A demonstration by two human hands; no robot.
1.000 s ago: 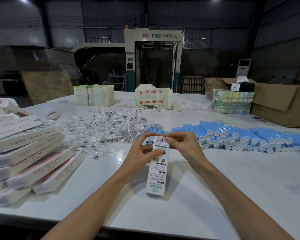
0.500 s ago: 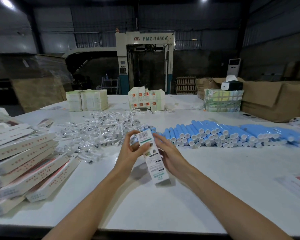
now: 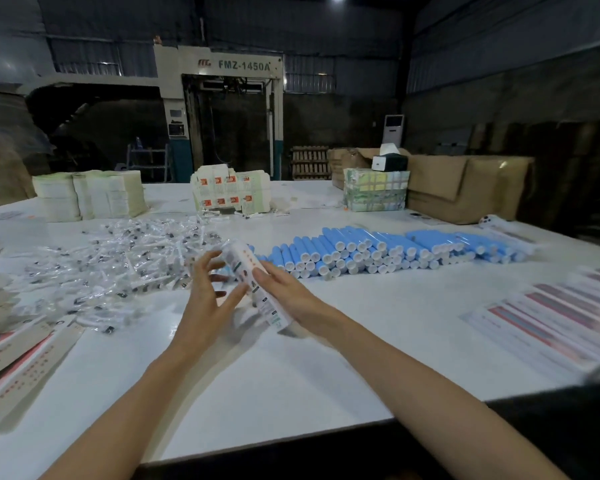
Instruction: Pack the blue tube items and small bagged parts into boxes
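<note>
the right hand (image 3: 288, 299) gripped a long box (image 3: 245, 261) over the surface (image 3: 291, 375). the left hand (image 3: 208, 296) had its fingers spread, maybe touching it. piles of blue tubes (image 3: 378, 251) and bagged parts (image 3: 125, 265) waited behind.

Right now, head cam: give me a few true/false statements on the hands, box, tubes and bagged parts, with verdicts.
1. The right hand holds a long white box. True.
2. The blue tubes stand upright. False: they lie on their sides in a pile, white ends toward the camera.
3. The bagged parts lie to the left of the blue tubes. True.
4. The left hand grips a blue tube. False: its fingers are spread beside the box and hold no tube.
5. The machine behind the table reads FMZ-1450A. True.
</note>
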